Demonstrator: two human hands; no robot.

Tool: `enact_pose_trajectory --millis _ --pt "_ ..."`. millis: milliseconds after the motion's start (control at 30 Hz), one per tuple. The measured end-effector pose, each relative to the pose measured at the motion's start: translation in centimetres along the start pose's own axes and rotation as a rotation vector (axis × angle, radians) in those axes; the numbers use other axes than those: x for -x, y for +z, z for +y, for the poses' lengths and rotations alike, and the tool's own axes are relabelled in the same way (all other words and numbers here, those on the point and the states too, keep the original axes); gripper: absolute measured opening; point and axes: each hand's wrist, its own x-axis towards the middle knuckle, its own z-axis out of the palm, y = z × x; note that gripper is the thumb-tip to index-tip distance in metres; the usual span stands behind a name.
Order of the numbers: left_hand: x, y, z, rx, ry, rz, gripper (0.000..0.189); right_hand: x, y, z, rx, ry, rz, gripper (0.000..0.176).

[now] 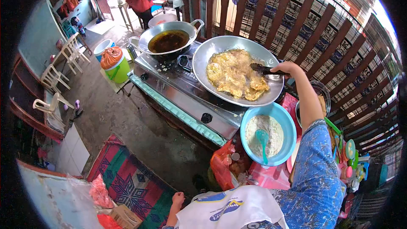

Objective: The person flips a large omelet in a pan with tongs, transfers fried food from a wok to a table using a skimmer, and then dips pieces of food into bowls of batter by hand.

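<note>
My right hand (289, 69) is wrapped round the black handle of a utensil (265, 69), whose tip is over the right part of a large wok (203, 65). Golden battered pieces (235, 74) fry in bubbling oil there. Low beside my body, my left hand (178, 198) has its fingers curled, and nothing shows in it. In front of me, a light blue basin (289, 133) contains white flour (275, 138) and a teal spoon (261, 139).
A second wok (146, 38) with dark oil sits on the stove (186, 106) at the back left. Slatted fence (292, 17) borders the stove. Orange bag (220, 165), green bucket (118, 72) and white chairs (53, 78) stand around. A person in red (137, 0) is far off.
</note>
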Motion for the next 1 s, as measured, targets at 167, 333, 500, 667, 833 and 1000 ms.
enact_pose_trajectory --millis 167,333,500,667,833,1000 --pt "1.2 -0.4 0.6 -0.035 0.022 0.001 0.019 0.2 0.6 0.0 -0.049 -0.044 0.054 0.020" --pt "1.2 -0.8 0.5 -0.100 0.025 -0.027 0.020 3.7 -1.4 -1.0 0.314 -0.230 0.267 0.040" --pt "0.3 -0.3 0.9 -0.326 0.095 0.013 0.021 7.6 -0.6 -1.4 0.658 -0.433 0.563 0.042" --pt "0.1 0.4 0.8 -0.190 0.047 -0.010 0.022 9.3 1.0 -0.8 0.878 -0.737 0.609 0.035" --pt "-2.7 0.9 -2.2 -0.062 0.046 -0.015 0.022 12.5 0.7 -2.3 0.907 -0.466 0.509 0.039" --pt "3.5 -0.9 2.7 -0.170 0.062 -0.022 0.019 9.6 3.7 -1.0 0.895 -0.503 0.529 0.036"
